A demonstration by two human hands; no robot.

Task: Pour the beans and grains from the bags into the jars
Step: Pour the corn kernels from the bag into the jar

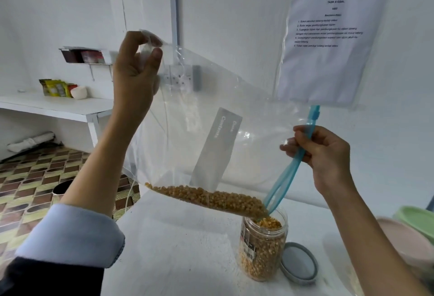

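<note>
A large clear zip bag point(246, 112) with a grey label hangs tilted over the table. My left hand point(135, 70) pinches its raised bottom corner high on the left. My right hand point(326, 155) grips the blue zip edge point(291, 166) at the bag's mouth. Yellow corn kernels point(211, 198) lie along the bag's lower edge and run into the open clear jar point(261, 246) below. The jar stands upright on the white table and is nearly full of kernels.
The jar's grey lid point(300, 263) lies beside it on the white table point(176, 248). Pink and green containers point(413, 232) sit at the right edge. A task sheet point(326, 44) hangs on the wall. A shelf with packets point(58, 87) is at the left.
</note>
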